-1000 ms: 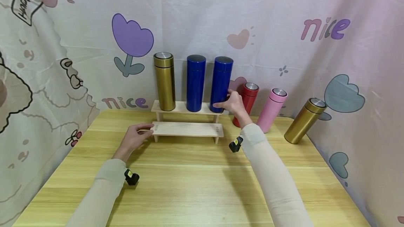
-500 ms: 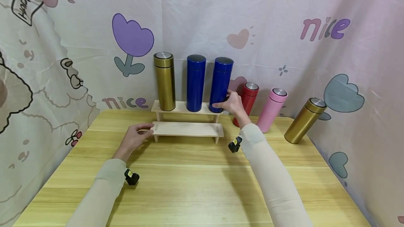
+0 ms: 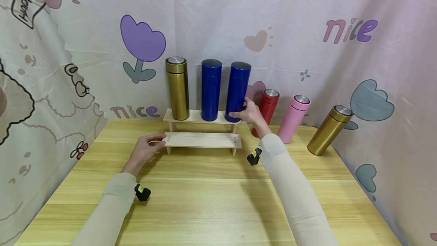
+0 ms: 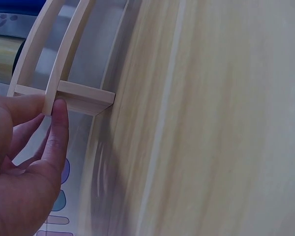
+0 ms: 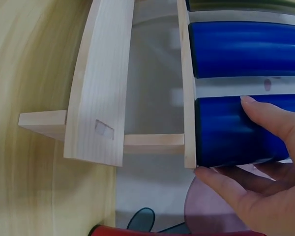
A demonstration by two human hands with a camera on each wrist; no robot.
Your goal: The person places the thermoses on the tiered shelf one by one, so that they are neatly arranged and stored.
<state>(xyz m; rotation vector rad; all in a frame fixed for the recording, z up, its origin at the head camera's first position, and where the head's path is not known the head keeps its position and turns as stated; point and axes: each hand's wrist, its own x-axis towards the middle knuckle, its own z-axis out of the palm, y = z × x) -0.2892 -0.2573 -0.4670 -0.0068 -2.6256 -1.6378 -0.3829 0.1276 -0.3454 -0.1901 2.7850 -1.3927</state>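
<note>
A two-tier wooden rack (image 3: pixel 201 140) stands towards the back of the table. My left hand (image 3: pixel 145 150) pinches the left end of its lower board, thumb and finger on opposite faces in the left wrist view. On the upper board stand a gold vacuum flask (image 3: pixel 178 94), a blue flask (image 3: pixel 211 92) and, at the right end, a second blue flask (image 3: pixel 238 88). That right-end flask is held low on its body by my right hand (image 3: pixel 252 113). In the right wrist view its base meets the upper board (image 5: pixel 188 98), with my thumb on one side and fingers on the other.
Right of the rack, a red flask (image 3: pixel 269 105), a pink flask (image 3: pixel 294 120) and another gold flask (image 3: pixel 329 131) stand on the wooden table (image 3: pixel 205 204). My right hand partly covers the red one. A printed cloth (image 3: pixel 286 10) hangs behind.
</note>
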